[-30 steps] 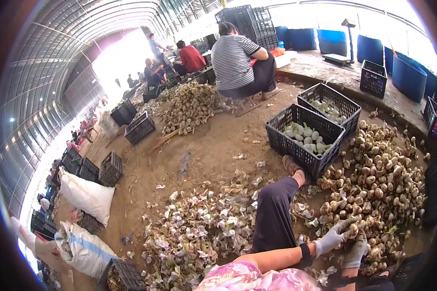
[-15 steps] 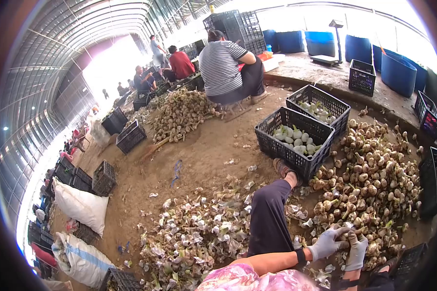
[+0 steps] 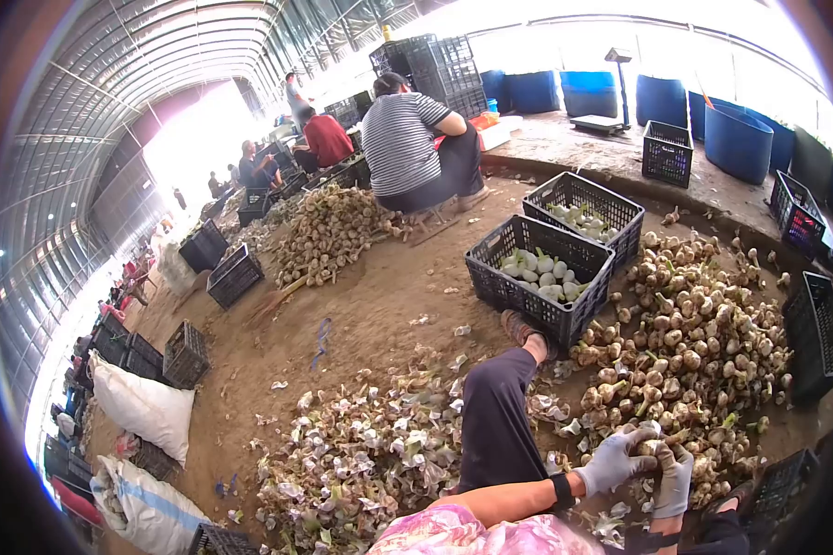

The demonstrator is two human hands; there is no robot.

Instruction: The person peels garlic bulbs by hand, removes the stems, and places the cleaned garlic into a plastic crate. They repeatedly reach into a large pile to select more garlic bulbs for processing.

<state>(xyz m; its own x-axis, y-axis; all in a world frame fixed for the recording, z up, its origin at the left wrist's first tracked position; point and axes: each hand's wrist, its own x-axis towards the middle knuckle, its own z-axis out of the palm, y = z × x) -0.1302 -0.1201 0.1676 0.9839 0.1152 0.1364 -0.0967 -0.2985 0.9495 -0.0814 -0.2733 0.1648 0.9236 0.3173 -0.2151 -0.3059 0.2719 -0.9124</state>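
Note:
My left hand wears a pale grey glove, with a black band at its wrist. Its fingers are closed around a garlic bulb, mostly covered by the gloves. My right hand, gloved too, presses its curled fingers against the same bulb from the right. Just beyond both hands lies a large heap of unpeeled garlic with dry stems. Peeled white garlic partly fills a black crate by my foot, and a second black crate behind it holds more.
Discarded garlic skins cover the ground left of my leg. A person in a striped shirt sits by another garlic heap. White sacks and crates line the left. Blue barrels and a scale stand at the back right.
The view has shifted, so the surroundings sit slightly further left. My hands stay together, and the fingers have shifted around the bulb, which shows more now.

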